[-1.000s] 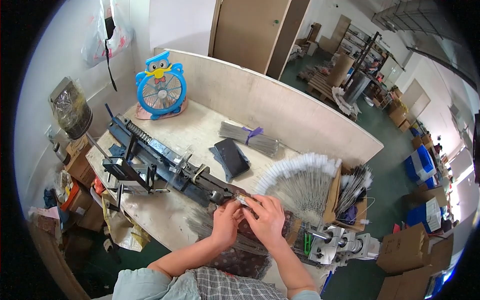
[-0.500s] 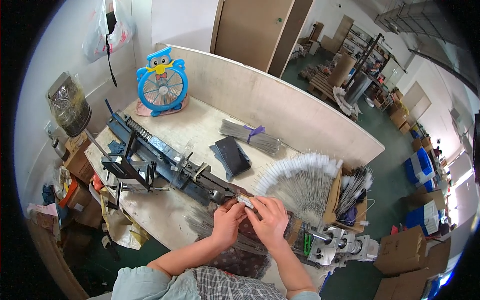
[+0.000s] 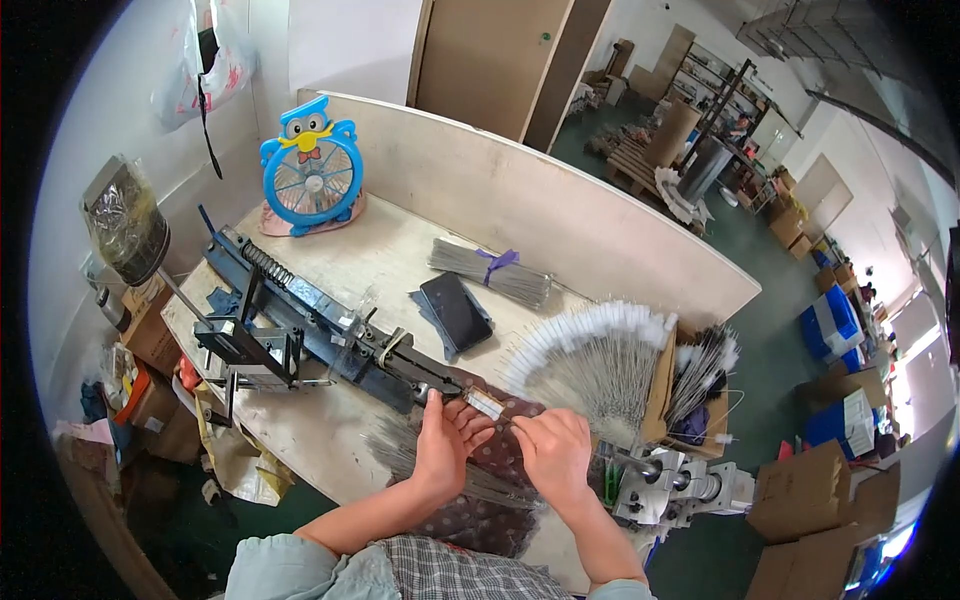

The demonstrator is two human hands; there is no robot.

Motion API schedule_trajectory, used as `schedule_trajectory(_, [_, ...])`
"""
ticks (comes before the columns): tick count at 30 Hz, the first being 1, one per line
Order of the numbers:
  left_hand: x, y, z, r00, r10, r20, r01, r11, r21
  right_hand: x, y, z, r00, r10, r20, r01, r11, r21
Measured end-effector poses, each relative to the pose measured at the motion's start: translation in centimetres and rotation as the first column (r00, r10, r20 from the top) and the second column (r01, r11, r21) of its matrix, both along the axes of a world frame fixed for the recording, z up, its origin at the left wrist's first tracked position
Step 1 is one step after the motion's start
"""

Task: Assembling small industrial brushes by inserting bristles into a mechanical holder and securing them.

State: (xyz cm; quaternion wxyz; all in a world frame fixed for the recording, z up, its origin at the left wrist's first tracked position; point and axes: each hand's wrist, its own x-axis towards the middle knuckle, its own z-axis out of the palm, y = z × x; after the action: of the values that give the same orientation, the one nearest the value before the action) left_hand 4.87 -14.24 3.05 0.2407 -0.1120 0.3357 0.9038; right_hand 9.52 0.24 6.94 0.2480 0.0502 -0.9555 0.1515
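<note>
My left hand (image 3: 446,446) is turned palm up beside the near end of a long metal jig (image 3: 355,335). Its thumb stands apart from the loosely curled fingers, and nothing shows in it. A small white rectangular piece (image 3: 485,403) lies at the jig's end, just past those fingertips. To the right, my right hand (image 3: 556,452) is closed in a pinch close to the white piece; what it grips, if anything, is too small to make out. Thin metal wires (image 3: 490,488) lie below the hands on a dark dotted cloth (image 3: 500,445).
White-tipped wire brushes (image 3: 595,365) fan out on the right, beside a cardboard box (image 3: 660,400) holding more. A clamp-like metal machine (image 3: 680,490) stands at the near right. Behind the jig are a phone (image 3: 455,312), a tied wire bundle (image 3: 490,273) and a blue fan (image 3: 312,175).
My hands have moved apart: the left has opened its fingers, and the right has shifted right and down. The white piece, earlier between both hands' fingers, now shows uncovered at the jig's end.
</note>
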Motion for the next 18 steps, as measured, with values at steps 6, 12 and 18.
schedule_trajectory(6, [-0.1,0.4,0.0,0.991,-0.127,-0.034,0.122,0.985,-0.121,0.2,1.2,0.9,0.999,0.005,-0.052,-0.009,0.996,-0.085])
schedule_trajectory(12, [1.6,-1.0,-0.5,0.964,-0.267,-0.014,0.251,0.921,-0.297,3.3,2.4,1.4,0.993,-0.076,-0.095,0.054,0.975,-0.217])
schedule_trajectory(18, [-0.2,-9.7,-3.1,0.992,-0.085,-0.088,0.033,0.878,-0.478,8.7,3.6,-3.0,0.943,-0.145,0.299,0.211,0.957,-0.201])
